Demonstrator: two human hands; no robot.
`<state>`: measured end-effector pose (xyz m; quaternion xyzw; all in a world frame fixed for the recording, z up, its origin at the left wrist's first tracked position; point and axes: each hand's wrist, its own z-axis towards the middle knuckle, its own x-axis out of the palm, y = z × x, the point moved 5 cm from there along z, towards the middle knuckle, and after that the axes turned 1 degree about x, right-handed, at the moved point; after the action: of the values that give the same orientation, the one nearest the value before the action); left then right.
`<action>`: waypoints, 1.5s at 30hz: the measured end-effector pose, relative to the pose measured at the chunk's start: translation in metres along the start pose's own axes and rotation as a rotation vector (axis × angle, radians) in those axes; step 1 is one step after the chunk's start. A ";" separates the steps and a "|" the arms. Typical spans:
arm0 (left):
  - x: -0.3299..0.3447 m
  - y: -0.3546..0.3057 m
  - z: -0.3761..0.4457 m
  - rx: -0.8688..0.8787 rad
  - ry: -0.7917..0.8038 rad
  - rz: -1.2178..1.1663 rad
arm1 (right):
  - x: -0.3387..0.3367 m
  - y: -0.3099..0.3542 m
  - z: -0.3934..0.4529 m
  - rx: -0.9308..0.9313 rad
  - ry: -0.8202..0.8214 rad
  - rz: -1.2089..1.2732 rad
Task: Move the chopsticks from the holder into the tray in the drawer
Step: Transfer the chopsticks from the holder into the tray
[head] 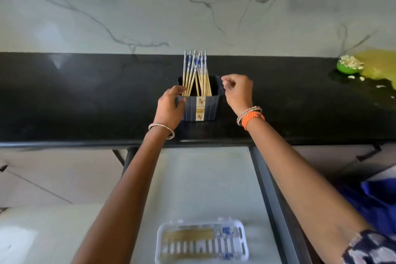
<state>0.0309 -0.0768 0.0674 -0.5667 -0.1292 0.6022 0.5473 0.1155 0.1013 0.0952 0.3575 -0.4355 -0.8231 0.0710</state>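
Observation:
A dark blue ribbed holder (209, 109) stands on the black counter, with several wooden chopsticks (196, 73) with blue-and-white tops leaning upright in it. My left hand (170, 106) rests against the holder's left side, fingers at the rim beside the chopsticks. My right hand (236, 90) hovers at the holder's right rim, fingers loosely curled, nothing visible in them. Below, in the open drawer (203, 178), a clear plastic tray (202, 240) holds several chopsticks lying flat.
The black counter (85, 100) runs across the view against a marble wall. A green bowl (349, 65) with pale pieces sits far right beside a yellowish spill. The drawer's dark right rail (270, 195) runs toward me. Blue cloth lies at the right.

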 end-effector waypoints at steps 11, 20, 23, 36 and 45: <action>0.028 0.043 0.050 0.032 -0.050 0.099 | 0.089 -0.038 0.125 0.190 0.319 0.097; 0.023 0.044 0.057 0.018 -0.148 0.078 | 0.098 -0.026 0.134 0.064 0.223 -0.075; 0.024 0.044 0.051 0.003 -0.142 0.068 | 0.092 -0.023 0.133 0.045 0.189 -0.115; 0.000 0.000 0.027 0.012 -0.069 0.011 | -0.007 0.014 0.106 0.093 -0.118 0.244; -0.021 -0.023 -0.037 -0.026 -0.074 -0.133 | -0.071 0.029 0.000 0.350 -0.264 0.910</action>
<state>0.0683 -0.1022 0.0848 -0.5413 -0.1943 0.5834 0.5735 0.1616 0.1142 0.1544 0.0307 -0.6839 -0.6616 0.3061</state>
